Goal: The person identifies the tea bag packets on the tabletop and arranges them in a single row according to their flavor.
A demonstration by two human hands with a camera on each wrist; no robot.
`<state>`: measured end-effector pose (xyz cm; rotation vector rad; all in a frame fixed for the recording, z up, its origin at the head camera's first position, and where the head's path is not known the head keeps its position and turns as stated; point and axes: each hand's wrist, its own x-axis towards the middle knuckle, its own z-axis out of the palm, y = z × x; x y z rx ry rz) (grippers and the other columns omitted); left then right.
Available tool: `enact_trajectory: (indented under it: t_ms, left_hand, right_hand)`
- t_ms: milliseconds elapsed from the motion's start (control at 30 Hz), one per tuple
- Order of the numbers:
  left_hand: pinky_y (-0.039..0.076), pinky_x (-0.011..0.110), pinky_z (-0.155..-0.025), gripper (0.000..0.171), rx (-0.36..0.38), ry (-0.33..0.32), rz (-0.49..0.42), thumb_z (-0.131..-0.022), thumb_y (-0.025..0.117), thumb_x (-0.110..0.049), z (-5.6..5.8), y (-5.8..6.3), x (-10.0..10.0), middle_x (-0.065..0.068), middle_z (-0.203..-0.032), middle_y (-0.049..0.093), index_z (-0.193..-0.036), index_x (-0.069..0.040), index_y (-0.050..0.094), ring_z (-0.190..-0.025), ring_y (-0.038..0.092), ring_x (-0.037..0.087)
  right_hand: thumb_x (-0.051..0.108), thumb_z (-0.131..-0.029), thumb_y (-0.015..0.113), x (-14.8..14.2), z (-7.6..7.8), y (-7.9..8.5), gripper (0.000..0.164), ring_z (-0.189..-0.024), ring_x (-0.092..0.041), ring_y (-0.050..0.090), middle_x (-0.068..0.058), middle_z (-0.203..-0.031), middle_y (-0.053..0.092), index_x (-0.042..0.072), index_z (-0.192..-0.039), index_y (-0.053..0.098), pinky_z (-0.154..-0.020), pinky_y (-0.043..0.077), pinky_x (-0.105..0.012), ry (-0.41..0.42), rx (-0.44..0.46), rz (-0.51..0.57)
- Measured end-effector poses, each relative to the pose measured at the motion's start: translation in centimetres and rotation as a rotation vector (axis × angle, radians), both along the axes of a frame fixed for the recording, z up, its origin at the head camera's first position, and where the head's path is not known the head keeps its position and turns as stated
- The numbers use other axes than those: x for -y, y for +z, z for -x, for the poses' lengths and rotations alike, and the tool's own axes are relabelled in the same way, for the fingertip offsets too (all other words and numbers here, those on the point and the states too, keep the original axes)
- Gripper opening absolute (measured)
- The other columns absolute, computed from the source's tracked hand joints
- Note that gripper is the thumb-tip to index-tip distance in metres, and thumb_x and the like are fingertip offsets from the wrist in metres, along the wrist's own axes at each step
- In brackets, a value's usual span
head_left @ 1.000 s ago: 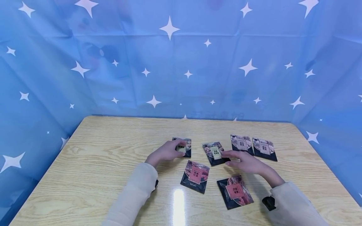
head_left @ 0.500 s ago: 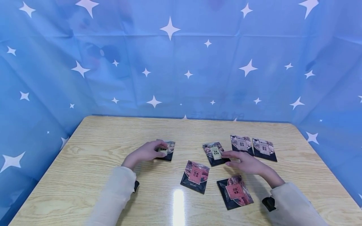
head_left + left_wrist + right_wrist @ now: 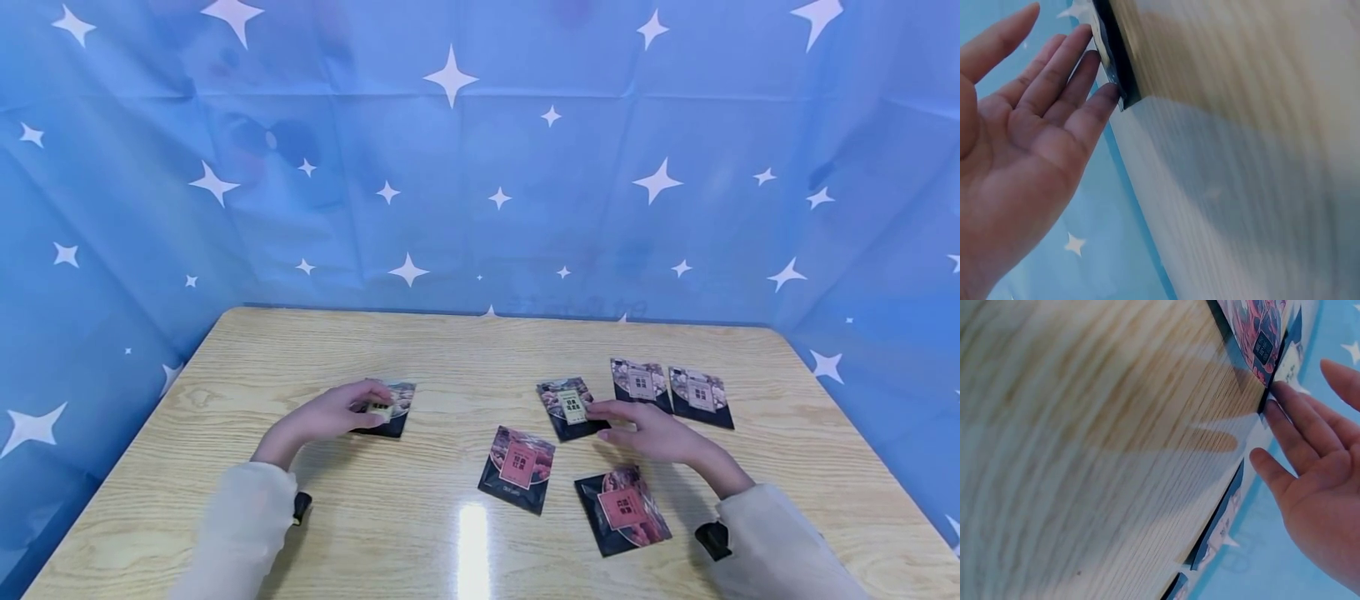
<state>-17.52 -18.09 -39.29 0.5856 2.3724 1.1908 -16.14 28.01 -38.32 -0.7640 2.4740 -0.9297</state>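
Observation:
At the left of the table in the head view, my left hand (image 3: 330, 412) rests its fingertips on a flat dark packet with a pale green label (image 3: 397, 410). The left wrist view shows that packet (image 3: 1116, 56) lying on the tabletop under nearly straight fingers, with the thumb held away. My right hand (image 3: 652, 429) touches the right edge of a second green-labelled packet (image 3: 566, 404) with extended fingers. In the right wrist view the fingers of the right hand (image 3: 1322, 450) reach toward that packet's edge, and the thumb stands apart.
Two red-labelled packets (image 3: 517, 471) lie nearer the front, the other red-labelled packet (image 3: 624, 510) turned sideways below my right hand. Two packets with pale purple labels (image 3: 701, 397) lie side by side at the back right. A blue starry curtain (image 3: 480, 167) encloses the wooden table (image 3: 420, 525).
My left hand has slid the green-labelled packet leftward across the table, away from the other packets. The right hand and the packet it touches have stayed in place.

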Motion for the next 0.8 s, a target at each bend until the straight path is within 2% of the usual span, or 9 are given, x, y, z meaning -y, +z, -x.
enact_trajectory:
  t_ms: [300,533,800]
  left_hand:
    - [0.034,0.056,-0.094,0.035,-0.014,0.01,-0.009,-0.093,0.055,-0.018,-1.3,-0.1,3.1,0.017,-0.125,0.048,-0.123,-0.002,0.049,-0.12,0.039,0.039]
    - [0.04,0.05,-0.088,0.037,-0.028,0.022,0.009,-0.093,0.055,-0.019,-2.2,0.0,5.2,0.018,-0.125,0.048,-0.124,-0.001,0.048,-0.118,0.041,0.041]
    - [0.034,0.059,-0.091,0.04,-0.008,0.038,-0.025,-0.092,0.056,-0.017,-3.2,0.1,7.5,0.022,-0.125,0.048,-0.126,0.003,0.046,-0.12,0.036,0.046]
  right_hand:
    - [0.019,-0.096,0.049,0.0,0.0,-0.1,0.047,-0.115,-0.039,0.047,-0.022,-0.129,0.048,-0.006,-0.134,0.039,-0.086,0.042,-0.053,0.001,-0.002,0.001]
    - [0.02,-0.096,0.049,0.0,0.0,0.0,0.047,-0.115,-0.039,0.046,-0.022,-0.129,0.048,-0.006,-0.135,0.038,-0.087,0.042,-0.053,0.003,-0.005,-0.001]
    - [0.021,-0.096,0.049,0.0,-0.1,0.0,0.049,-0.115,-0.039,0.047,-0.022,-0.129,0.048,-0.007,-0.134,0.038,-0.086,0.043,-0.052,0.002,-0.01,-0.003]
